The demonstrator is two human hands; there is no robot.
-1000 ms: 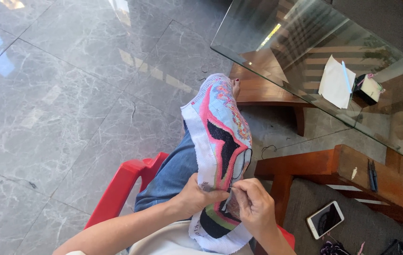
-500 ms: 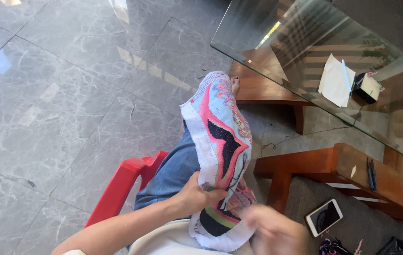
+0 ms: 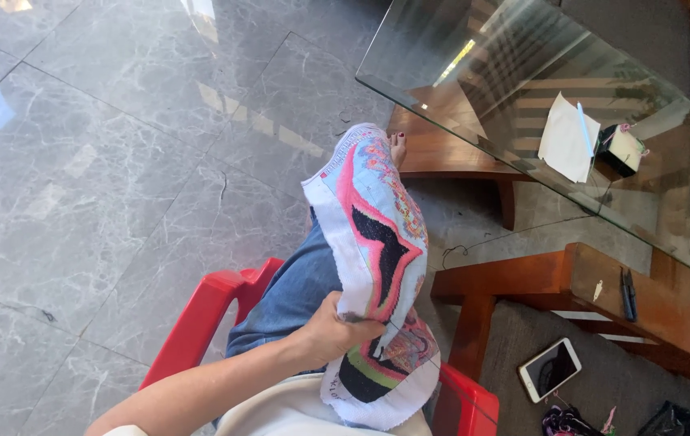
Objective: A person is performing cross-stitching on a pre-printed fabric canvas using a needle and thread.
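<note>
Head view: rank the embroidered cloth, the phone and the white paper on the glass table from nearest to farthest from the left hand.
1. Embroidered cloth: gripped by the left hand, draped over the lap.
2. Phone: on the grey cushion to the right.
3. White paper: on the glass table, upper right.

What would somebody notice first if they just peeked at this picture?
First, the bright embroidered cloth with pink, black and blue patterns, draped over the person's knee in the middle, with the left hand gripping its lower edge. Next, the shiny red plastic chair under the person, against the grey marble floor. A white phone lies on the dark cushion at the lower right.
</note>
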